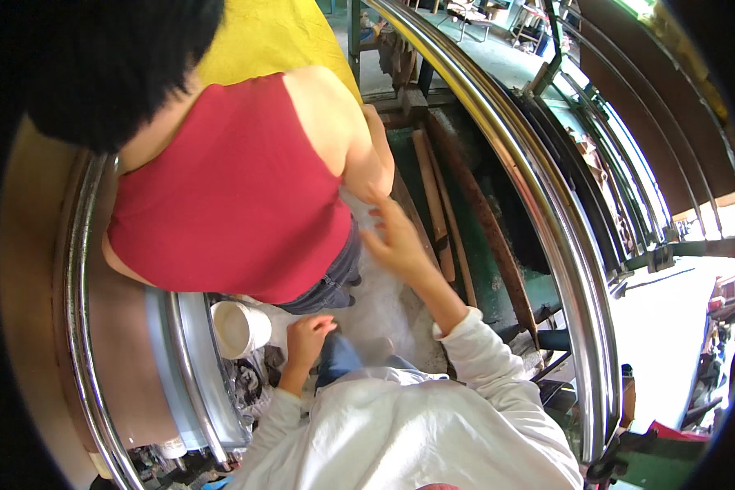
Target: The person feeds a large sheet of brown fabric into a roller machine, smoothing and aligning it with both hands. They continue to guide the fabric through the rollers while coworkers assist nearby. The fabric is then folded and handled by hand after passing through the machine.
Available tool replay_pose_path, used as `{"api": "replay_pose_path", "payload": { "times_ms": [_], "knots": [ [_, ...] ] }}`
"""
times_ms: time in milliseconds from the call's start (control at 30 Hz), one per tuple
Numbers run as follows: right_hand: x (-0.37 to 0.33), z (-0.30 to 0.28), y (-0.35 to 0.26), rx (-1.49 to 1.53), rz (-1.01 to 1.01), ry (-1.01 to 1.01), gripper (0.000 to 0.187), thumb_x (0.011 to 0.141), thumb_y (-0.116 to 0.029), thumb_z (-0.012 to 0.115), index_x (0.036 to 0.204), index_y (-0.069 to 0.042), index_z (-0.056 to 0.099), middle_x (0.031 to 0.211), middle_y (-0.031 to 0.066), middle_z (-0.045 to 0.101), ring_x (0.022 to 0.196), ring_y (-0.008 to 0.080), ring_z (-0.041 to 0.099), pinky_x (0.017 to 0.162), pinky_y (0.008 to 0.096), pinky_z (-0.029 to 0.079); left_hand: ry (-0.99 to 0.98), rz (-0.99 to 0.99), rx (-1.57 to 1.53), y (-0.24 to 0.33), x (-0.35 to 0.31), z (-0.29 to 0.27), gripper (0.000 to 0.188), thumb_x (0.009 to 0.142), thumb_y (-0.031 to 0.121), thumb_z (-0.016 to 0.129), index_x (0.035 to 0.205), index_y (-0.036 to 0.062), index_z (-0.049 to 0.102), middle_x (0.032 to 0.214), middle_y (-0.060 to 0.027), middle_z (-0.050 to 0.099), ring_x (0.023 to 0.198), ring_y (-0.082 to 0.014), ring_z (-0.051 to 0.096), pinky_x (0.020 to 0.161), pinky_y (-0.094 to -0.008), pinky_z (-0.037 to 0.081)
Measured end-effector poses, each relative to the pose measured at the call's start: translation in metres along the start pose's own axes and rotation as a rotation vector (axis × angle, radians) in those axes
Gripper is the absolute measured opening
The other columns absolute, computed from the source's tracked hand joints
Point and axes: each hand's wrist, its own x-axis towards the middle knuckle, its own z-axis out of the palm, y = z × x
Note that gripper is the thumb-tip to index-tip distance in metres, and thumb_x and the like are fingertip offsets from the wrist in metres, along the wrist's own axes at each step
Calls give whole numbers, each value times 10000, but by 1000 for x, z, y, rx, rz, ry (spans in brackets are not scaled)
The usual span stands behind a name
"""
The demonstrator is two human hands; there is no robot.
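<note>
My right hand (398,242) reaches forward with its fingers apart, holding nothing. Its fingertips are at the elbow of a co-worker in a red sleeveless top (237,192); whether they touch cannot be told. The co-worker stands just ahead with their back to me, in dark jeans (327,282). In front of my waist, my left hand (306,340) has its fingers curled together, and nothing shows in it. A white bucket (241,329) stands just left of that hand.
Shiny metal rollers (539,175) curve along the right side, with a green machine frame and wooden bars (430,192) beside them. More metal rails (86,302) run on the left. A yellow sheet (273,37) lies beyond the co-worker. Pale floor (376,306) shows between us.
</note>
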Motion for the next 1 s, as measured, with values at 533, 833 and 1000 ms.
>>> {"api": "replay_pose_path", "payload": {
  "times_ms": [533, 833, 1000],
  "knots": [
    [34, 13, 10, 35, -157, -279, 735, 669, -70, 542, 1312, 97, 228, 1271, 342, 333, 1125, 433, 432, 929, 392, 396, 64, 123, -455, 4, 104, 30, 467, 892, 281, 503, 1257, 5, 411, 1184, -161, 531, 1055, -247, 543, 873, -346, 439],
    [203, -97, 91, 944, 195, -1191, 288, 830, -103, 535, 1005, 121, 585, 985, 232, 615, 854, 284, 637, 706, 357, 536, -104, -129, -529, 13, 168, 54, 504, 807, 34, 577, 1270, 23, 376, 1226, -177, 489, 1113, -265, 496, 919, -338, 395],
    [323, -86, 152, 1305, -116, -1118, 283, 838, -116, 534, 1046, 72, 576, 929, 325, 585, 674, 348, 650, 468, 318, 534, 79, -234, -549, 29, 186, 70, 569, 791, 1, 578, 1304, 38, 335, 1280, -171, 439, 1182, -261, 431, 970, -356, 348]
  ]
}}
